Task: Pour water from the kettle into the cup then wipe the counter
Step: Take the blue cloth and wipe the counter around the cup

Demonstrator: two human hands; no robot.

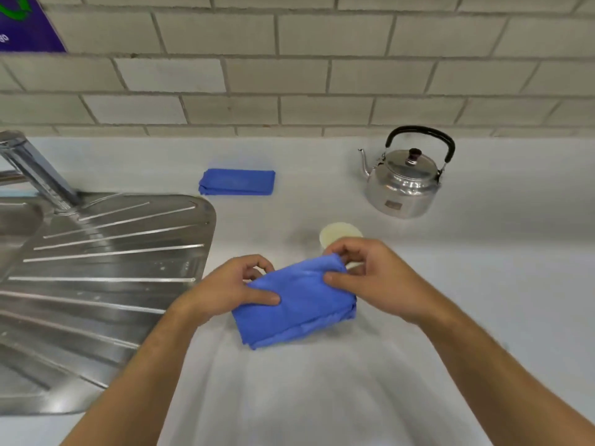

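A folded blue cloth is held just above the white counter in front of me. My left hand pinches its left edge, thumb lying on top. My right hand grips its upper right corner. Just behind my right hand stands a pale cream cup, partly hidden by my fingers. A shiny steel kettle with a black handle and dark lid knob stands upright at the back right, spout pointing left.
A second folded blue cloth lies at the back centre of the counter. A steel sink drainboard with a tap fills the left side. A pale brick wall backs the counter.
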